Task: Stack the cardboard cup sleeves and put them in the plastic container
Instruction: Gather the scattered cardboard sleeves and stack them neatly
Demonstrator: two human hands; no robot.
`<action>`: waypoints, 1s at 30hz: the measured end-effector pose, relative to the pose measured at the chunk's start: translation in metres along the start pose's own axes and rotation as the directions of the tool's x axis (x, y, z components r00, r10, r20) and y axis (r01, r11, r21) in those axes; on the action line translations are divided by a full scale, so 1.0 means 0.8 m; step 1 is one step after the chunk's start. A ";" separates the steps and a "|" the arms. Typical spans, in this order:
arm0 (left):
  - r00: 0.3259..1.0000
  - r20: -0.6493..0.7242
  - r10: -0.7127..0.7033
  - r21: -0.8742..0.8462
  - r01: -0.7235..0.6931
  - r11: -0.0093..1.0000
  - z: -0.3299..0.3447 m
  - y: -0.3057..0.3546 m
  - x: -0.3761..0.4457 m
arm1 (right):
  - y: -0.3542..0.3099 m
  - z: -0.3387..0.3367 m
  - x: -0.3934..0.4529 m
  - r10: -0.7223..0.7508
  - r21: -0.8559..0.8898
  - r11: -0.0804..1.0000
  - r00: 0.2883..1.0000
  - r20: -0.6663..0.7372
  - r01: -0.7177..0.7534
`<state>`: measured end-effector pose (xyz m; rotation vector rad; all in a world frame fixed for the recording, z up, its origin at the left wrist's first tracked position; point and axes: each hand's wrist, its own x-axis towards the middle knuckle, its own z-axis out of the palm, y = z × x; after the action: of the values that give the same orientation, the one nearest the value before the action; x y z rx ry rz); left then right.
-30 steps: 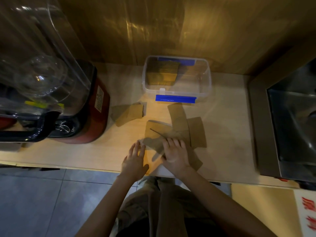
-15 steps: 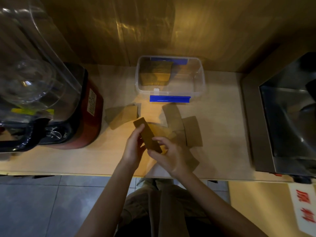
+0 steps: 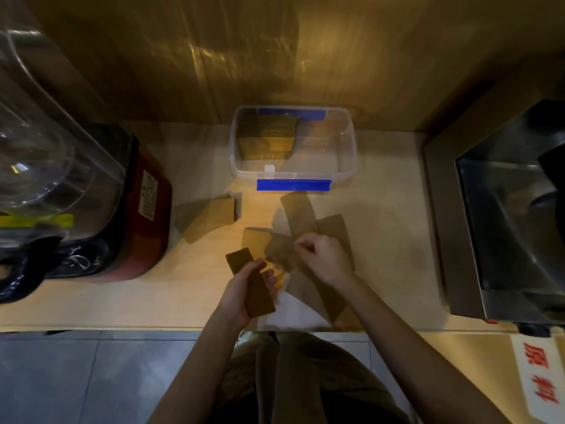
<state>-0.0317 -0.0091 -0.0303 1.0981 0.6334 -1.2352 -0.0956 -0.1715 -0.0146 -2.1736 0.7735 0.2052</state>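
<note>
My left hand (image 3: 241, 293) grips a flat brown cardboard sleeve (image 3: 255, 290), held tilted above the counter's front edge. My right hand (image 3: 324, 258) hovers over a loose pile of sleeves (image 3: 301, 214) on the counter, its fingers curled and pinched together; whether they hold a sleeve I cannot make out. Two more sleeves (image 3: 208, 217) lie overlapped to the left of the pile. The clear plastic container (image 3: 347, 148) with blue clips stands at the back of the counter, with a stack of sleeves (image 3: 269, 139) in its left half.
A large blender with a clear jar and red base (image 3: 143, 209) fills the left of the counter. A steel sink (image 3: 504, 209) is set in at the right. The wooden wall rises right behind the container. Tiled floor lies below the counter's edge.
My right hand let go of the sleeve that both hands held and moved right over the pile. My left hand keeps that sleeve, now lower and nearer to me.
</note>
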 end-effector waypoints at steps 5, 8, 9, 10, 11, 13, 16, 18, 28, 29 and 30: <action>0.999 0.048 0.013 -0.082 -0.009 0.997 0.000 0.014 -0.001 | 0.022 0.008 0.046 0.018 -0.283 0.958 0.997 -0.080 -0.040; 0.998 0.067 0.021 -0.106 -0.014 0.994 0.003 0.020 -0.001 | 0.031 0.016 0.062 0.040 -0.410 0.911 0.999 -0.013 -0.042; 0.997 0.069 0.017 -0.113 -0.009 0.994 0.004 0.022 -0.002 | 0.034 0.019 0.065 0.038 -0.444 0.895 0.999 -0.012 -0.040; 0.997 0.073 0.014 -0.119 -0.006 0.993 0.005 0.023 -0.002 | 0.036 0.021 0.067 0.028 -0.467 0.883 0.999 -0.028 -0.038; 0.997 0.079 0.013 -0.120 -0.004 0.993 0.008 0.023 -0.002 | 0.037 0.023 0.068 0.014 -0.473 0.880 0.998 -0.056 -0.039; 0.996 0.084 0.011 -0.106 -0.002 0.994 0.012 0.022 -0.004 | 0.036 0.024 0.068 -0.015 -0.460 0.887 0.995 -0.103 -0.034; 0.996 0.087 -0.016 -0.082 0.024 0.996 0.018 0.017 -0.004 | 0.030 0.023 0.066 -0.018 -0.436 0.899 0.993 -0.118 -0.036; 0.996 0.090 -0.020 -0.062 0.025 0.998 0.020 0.016 -0.002 | 0.026 0.020 0.064 -0.022 -0.368 0.930 0.992 -0.125 -0.026; 0.979 0.190 -0.080 0.109 0.060 0.992 0.034 0.013 0.004 | 0.066 0.009 -0.017 0.154 -0.003 0.987 0.938 -0.312 -0.163; 0.977 0.197 -0.081 0.118 0.059 0.991 0.035 0.012 0.005 | 0.071 0.011 -0.024 0.190 0.034 0.981 0.918 -0.349 -0.190; 0.976 0.204 -0.081 0.128 0.056 0.990 0.036 0.010 0.006 | 0.076 0.014 -0.029 0.218 0.054 0.976 0.903 -0.370 -0.213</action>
<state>-0.0278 -0.0379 -0.0207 1.0358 0.4435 -1.4428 -0.1489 -0.1828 -0.0521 -2.1392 1.2301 -0.1099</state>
